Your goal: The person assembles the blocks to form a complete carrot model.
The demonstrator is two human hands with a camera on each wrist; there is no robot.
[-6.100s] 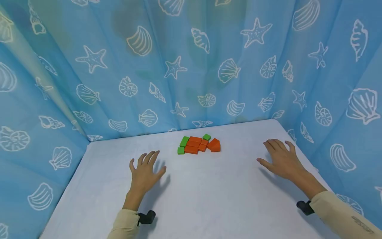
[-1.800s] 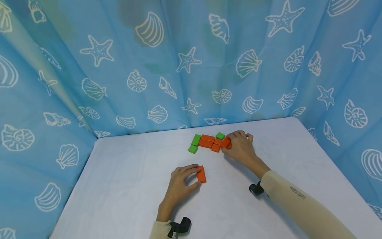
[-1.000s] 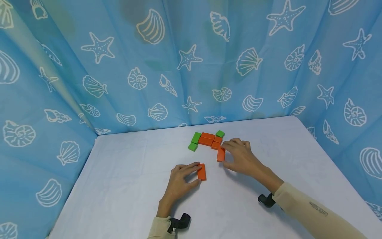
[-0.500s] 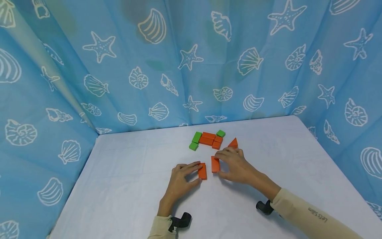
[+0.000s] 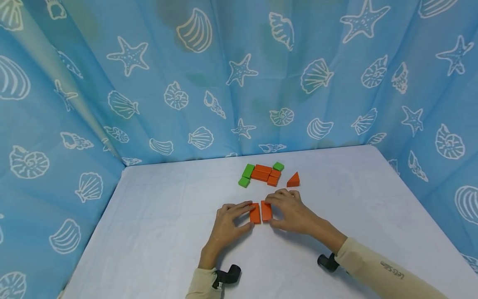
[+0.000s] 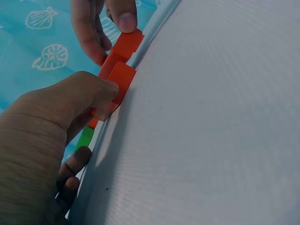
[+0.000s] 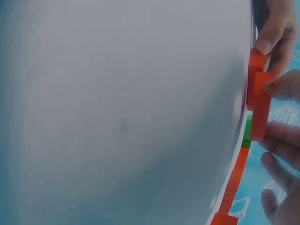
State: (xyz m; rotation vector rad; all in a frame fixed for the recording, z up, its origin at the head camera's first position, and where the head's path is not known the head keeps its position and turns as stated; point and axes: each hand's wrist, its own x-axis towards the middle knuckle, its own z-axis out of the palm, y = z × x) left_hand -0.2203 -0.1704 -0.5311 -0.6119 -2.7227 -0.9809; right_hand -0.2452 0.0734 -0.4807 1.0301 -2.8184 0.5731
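Two orange rectangular blocks stand side by side near the table's middle, a narrow gap between them in the head view. My left hand [image 5: 225, 224] pinches the left block [image 5: 255, 214] between thumb and fingers. On the other side, my right hand [image 5: 293, 211] grips the right block [image 5: 267, 211] the same way. The left wrist view shows the left thumb on its block [image 6: 123, 78]. In the right wrist view the right-hand block [image 7: 260, 112] partly covers the other block [image 7: 255, 57].
Behind the hands lies a cluster of orange blocks [image 5: 261, 172] and green blocks [image 5: 248, 171]. An orange triangular block [image 5: 293, 180] stands apart to its right. The white-covered table [image 5: 160, 232] ends at a blue shell-patterned curtain [image 5: 149, 104].
From open and apart, both hands have come to hold orange blocks. The right hand has drawn its block from beside the triangular one, toward the left block. The left hand stays nearly still lately.
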